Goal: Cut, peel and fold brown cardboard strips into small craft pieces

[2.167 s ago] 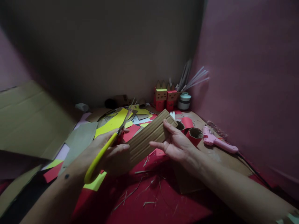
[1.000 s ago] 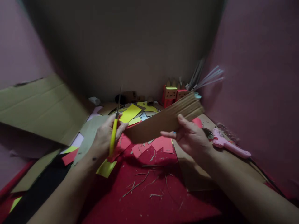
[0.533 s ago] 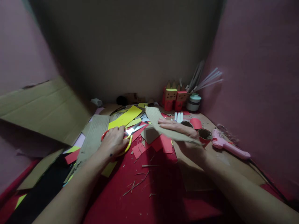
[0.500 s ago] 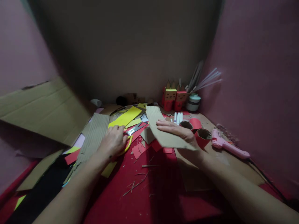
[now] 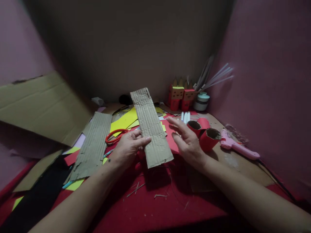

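A strip of corrugated cardboard (image 5: 152,124) is raised and tilted above the red tabletop, its ribbed side showing. My left hand (image 5: 130,145) grips it by the left edge, thumb on the front face. To its right, my right hand (image 5: 188,142) is apart from the strip, fingers spread and holding nothing. Behind my left hand, red scissor handles (image 5: 116,135) show; the blades are hidden. A second ribbed cardboard piece (image 5: 93,145) lies to the left. Yellow paper (image 5: 125,119) and red paper (image 5: 172,137) lie behind the raised strip.
Two red paper-covered tubes (image 5: 210,139) stand beside my right hand, with a pink glue gun (image 5: 239,149) farther right. Behind are decorated red boxes (image 5: 177,97), white markers (image 5: 186,117) and a lidded jar (image 5: 201,101). A large cardboard sheet (image 5: 46,106) leans at left.
The cardboard strip has passed from my right hand to my left and turned its ribbed side forward. My left hand has let go of the scissors.
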`<state>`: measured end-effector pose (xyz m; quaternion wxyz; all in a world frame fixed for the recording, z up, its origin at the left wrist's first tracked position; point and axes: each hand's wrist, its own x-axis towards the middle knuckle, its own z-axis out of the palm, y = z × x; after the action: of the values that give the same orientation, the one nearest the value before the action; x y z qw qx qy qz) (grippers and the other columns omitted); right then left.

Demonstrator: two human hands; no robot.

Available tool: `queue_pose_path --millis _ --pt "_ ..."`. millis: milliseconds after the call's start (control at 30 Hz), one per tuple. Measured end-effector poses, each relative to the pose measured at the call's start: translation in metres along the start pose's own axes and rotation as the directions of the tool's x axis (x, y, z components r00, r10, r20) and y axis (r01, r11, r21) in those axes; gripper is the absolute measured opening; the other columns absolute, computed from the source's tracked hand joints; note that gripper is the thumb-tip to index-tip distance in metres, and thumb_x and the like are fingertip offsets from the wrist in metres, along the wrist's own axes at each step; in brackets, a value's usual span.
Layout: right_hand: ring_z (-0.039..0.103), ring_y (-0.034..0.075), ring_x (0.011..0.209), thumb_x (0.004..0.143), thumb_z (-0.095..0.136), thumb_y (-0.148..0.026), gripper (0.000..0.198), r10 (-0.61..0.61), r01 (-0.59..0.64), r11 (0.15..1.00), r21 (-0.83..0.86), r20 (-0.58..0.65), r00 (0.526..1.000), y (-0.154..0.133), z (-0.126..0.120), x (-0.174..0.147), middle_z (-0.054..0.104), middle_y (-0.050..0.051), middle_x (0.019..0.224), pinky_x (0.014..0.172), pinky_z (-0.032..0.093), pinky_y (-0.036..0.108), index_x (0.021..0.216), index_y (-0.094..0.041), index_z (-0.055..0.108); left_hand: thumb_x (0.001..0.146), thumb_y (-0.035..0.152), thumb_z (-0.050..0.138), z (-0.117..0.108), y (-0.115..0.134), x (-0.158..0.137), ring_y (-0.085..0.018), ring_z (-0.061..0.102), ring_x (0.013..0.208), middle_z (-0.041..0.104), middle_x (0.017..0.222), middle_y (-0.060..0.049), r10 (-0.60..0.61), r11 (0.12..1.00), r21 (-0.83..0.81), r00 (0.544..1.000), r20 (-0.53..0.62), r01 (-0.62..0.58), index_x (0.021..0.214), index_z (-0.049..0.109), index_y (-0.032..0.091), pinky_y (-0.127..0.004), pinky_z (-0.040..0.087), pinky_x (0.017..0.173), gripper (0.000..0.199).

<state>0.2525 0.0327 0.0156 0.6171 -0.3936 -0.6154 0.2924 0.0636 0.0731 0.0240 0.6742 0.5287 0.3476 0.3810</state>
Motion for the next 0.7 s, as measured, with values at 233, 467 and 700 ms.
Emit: queue_pose_path --millis 233,467,700 --pt "0.065 0.016 0.061 0.07 0.072 -0.025 0.045 0.523 -0.719 0.582 0.38 0.502 0.689 0.011 0.008 -0.001 0.069 0.008 0.087 0.047 0.054 0.026 0.112 -0.014 0.06 0.071 0.023 0.074 -0.002 -0.003 0.004 -0.025 0.069 0.088 0.072 0.103 -0.012 0.04 0.998 -0.038 0.999 -0.026 -0.041 0.11 0.062 0.014 -0.034 0.055 0.075 0.042" --pt "0.065 0.017 0.054 0.064 0.073 -0.018 0.046 0.522 -0.685 0.568 0.456 0.444 0.728 0.007 0.016 -0.003 0.071 0.009 0.079 0.036 0.05 0.02 0.107 -0.01 0.059 0.073 0.026 0.07 0.003 -0.01 0.001 -0.014 0.06 0.048 0.07 0.073 -0.006 -0.11 0.991 0.094 0.982 0.153 0.096 0.108 0.059 0.013 -0.02 0.039 0.037 0.039" --pt "0.062 0.014 0.042 0.07 0.07 -0.026 0.044 0.472 -0.658 0.628 0.415 0.469 0.746 0.013 0.017 -0.01 0.068 0.003 0.072 0.034 0.049 0.02 0.11 -0.015 0.054 0.073 0.031 0.069 0.01 -0.008 -0.005 -0.012 0.056 0.043 0.069 0.068 -0.004 -0.072 0.984 0.168 0.991 0.109 0.053 0.114 0.057 0.015 -0.021 0.038 0.037 0.046"
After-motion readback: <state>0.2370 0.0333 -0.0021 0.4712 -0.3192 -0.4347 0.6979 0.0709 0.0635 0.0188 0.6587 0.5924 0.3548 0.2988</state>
